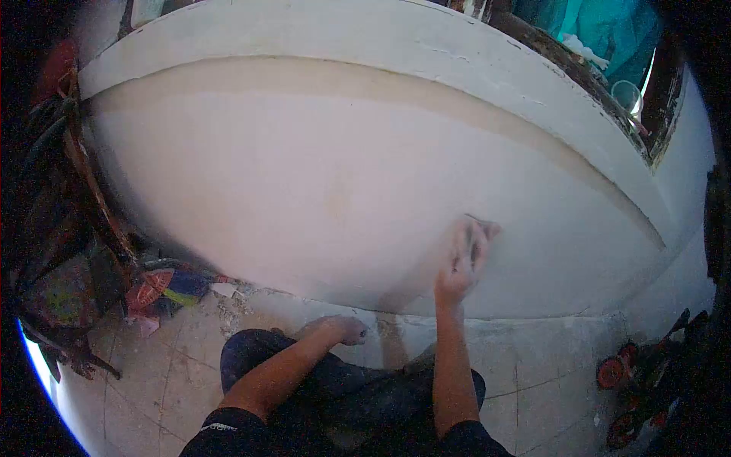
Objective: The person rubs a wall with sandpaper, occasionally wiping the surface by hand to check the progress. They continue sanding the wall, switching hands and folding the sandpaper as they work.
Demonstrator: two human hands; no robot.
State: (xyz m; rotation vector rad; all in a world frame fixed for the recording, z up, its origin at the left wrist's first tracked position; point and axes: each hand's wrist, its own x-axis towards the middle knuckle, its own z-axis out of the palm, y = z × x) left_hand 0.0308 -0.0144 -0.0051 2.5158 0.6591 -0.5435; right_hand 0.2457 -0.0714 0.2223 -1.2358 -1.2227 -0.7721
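Observation:
Against the white wall (304,175), right of its middle, my right hand (463,259) is raised with its fingers round a small dark, flat piece (478,228). That piece lies against the wall surface; motion blur hides its exact shape. My left hand (346,330) rests low near my knee, in front of the foot of the wall, its fingers curled. Whether anything is inside the left hand is hidden. A shadow of the right arm falls on the wall below and left of the hand.
A white ledge (365,38) curves above the wall. Teal cloth (609,34) and a clear cup (627,97) are at the upper right. Coloured bags (186,286) and debris lie at the left on the tiled floor (167,373). A red-wheeled object (611,373) stands at right.

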